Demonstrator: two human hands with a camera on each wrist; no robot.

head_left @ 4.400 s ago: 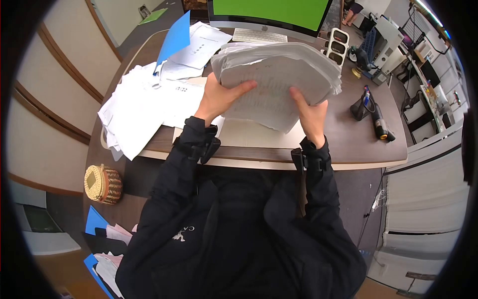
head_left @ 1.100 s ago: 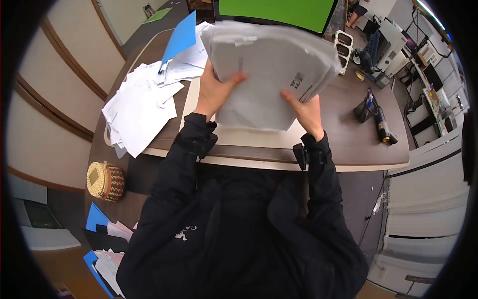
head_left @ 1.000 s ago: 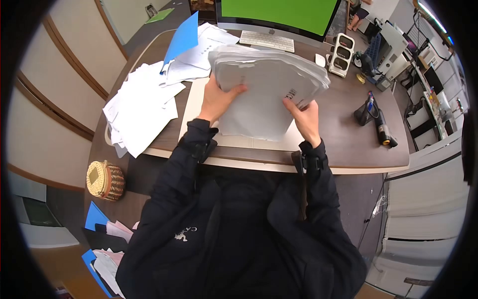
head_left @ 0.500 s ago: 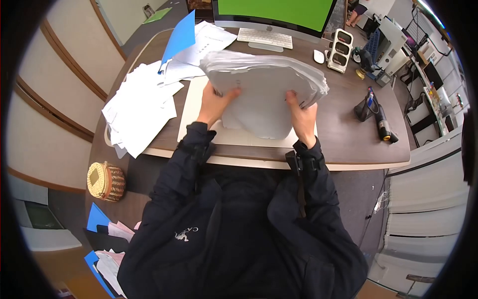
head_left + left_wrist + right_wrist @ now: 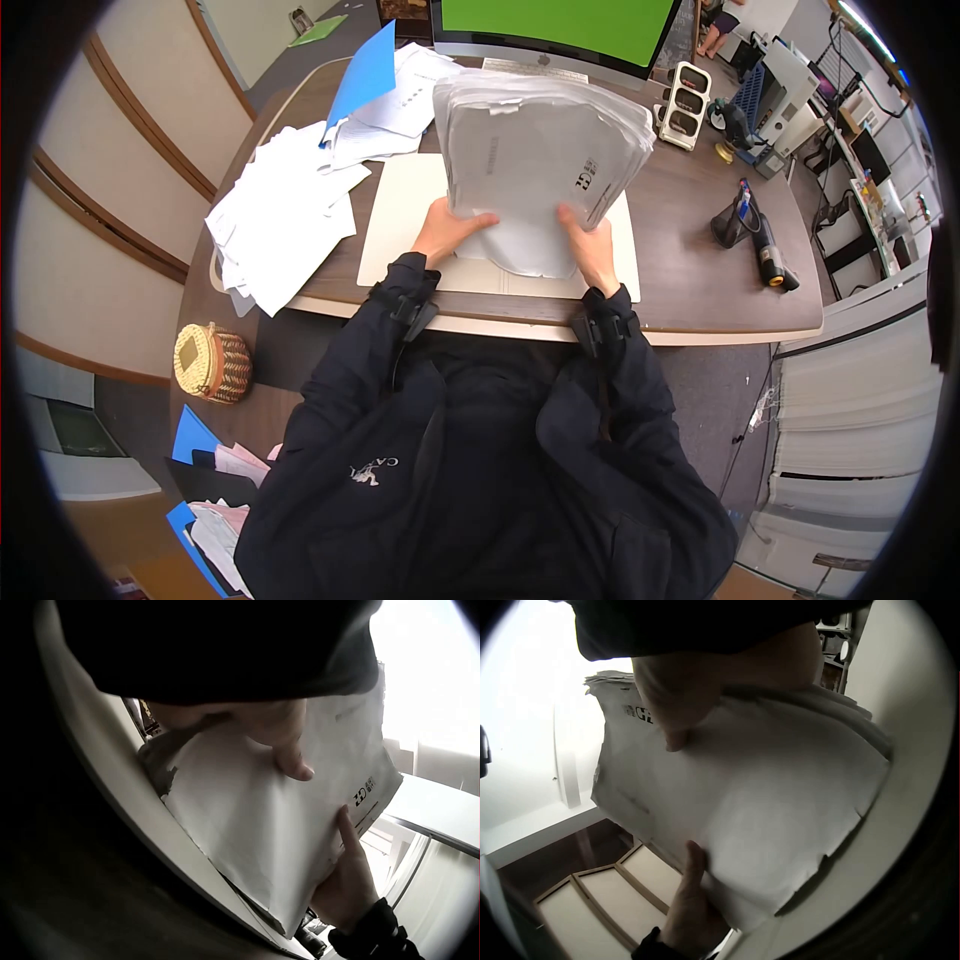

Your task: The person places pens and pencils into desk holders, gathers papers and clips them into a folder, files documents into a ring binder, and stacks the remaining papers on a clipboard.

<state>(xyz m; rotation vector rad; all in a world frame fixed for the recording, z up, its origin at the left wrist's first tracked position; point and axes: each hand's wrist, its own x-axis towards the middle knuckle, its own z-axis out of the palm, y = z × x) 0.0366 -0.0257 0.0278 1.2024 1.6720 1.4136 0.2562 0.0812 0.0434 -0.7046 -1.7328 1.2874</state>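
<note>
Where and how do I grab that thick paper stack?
I'd grip the paper stack at both side edges, from left and right, thumbs in front: it's wide and tipped up, with many loose sheets, so one side alone might let some slip.

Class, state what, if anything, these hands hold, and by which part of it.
A stack of papers, held low at both sides: left hand on one, right hand on the other, thumbs on the near face.

Both arms reach forward over the surface (image 5: 720,250), in dark sleeves, forearms angled slightly inward. Left hand (image 5: 447,232) and right hand (image 5: 592,250) level, apart, thumbs in front, pointing toward each other. Dark straps on both wrists. Fingers mostly hidden behind.
</note>
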